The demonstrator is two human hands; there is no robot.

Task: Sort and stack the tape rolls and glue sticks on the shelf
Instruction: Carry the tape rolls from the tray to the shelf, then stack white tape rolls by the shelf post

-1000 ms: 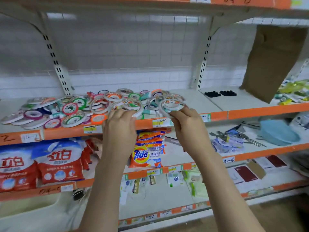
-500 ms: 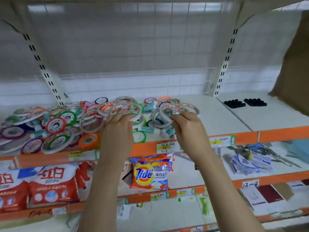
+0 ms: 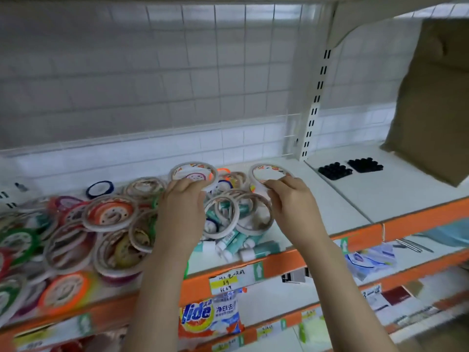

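Note:
A heap of several tape rolls (image 3: 109, 214) in many colours covers the left part of the white shelf (image 3: 319, 199). Several teal and white glue sticks (image 3: 236, 241) lie mixed in near the shelf's front edge. My left hand (image 3: 181, 212) holds a white tape roll (image 3: 193, 174) by its near rim, raised over the heap. My right hand (image 3: 291, 201) pinches a second white tape roll (image 3: 266, 172) by its near rim, just right of the heap.
An orange rail with price labels (image 3: 225, 282) edges the shelf. Two black trays (image 3: 350, 167) sit on the neighbouring shelf board, with a brown cardboard sheet (image 3: 436, 97) above them. A slotted upright (image 3: 314, 107) and wire grid stand behind. Detergent bags (image 3: 208, 318) lie on the shelf below.
Both hands have lifted their tape rolls up and back over the heap. The hands have spread a little apart, and the view has tilted closer to the shelf.

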